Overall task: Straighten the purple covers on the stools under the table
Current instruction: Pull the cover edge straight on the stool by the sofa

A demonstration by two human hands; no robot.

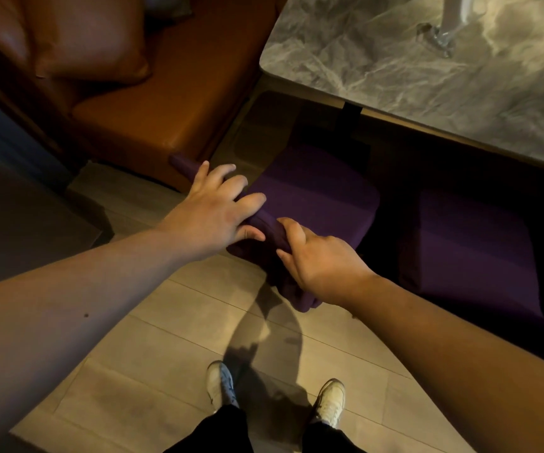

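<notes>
Gripping bunched edge of purple cover [313, 191] on stool nearest sofa [153, 125], right hand [319, 259] closed around cloth roll, likely to draw slack toward stool front. Left hand [215, 210] spread flat, fingers open, pinning roll's far end; grasps nothing. Second covered stool [473, 250] beside first, farther from sofa, dim, seemingly smooth. Both arms extended, wrists low.

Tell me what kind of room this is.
Probably a lounge or private room in a restaurant or karaoke bar, though a home dining corner is possible. A brown leather sofa sits beside a marble-topped table, and purple-covered stools are tucked under it.
</notes>
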